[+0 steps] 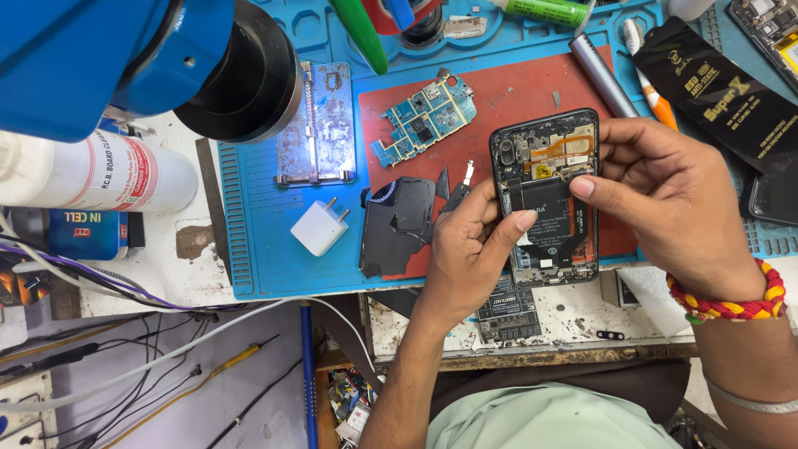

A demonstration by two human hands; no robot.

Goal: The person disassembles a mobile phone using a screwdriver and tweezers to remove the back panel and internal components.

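Observation:
An opened black phone [544,195] with its back cover off shows a battery, an orange flex cable and a camera module. My left hand [470,249] grips its left edge, thumb resting on the battery. My right hand [665,195] holds the right edge, thumb pressed on the battery's upper right. The phone sits over a red mat [499,100] on a blue work mat [266,241]. A blue circuit board [426,116] lies just up-left of the phone. Black plastic pieces [399,220] lie beside my left hand.
A white charger plug [319,226] and a metal board holder [320,125] sit on the blue mat. A blue microscope head [125,58] hangs at top left above a white cleaner bottle [91,175]. A grey metal tool [600,73], a toothbrush [648,79] and a black packet [719,91] lie top right. Cables [166,341] trail below the bench.

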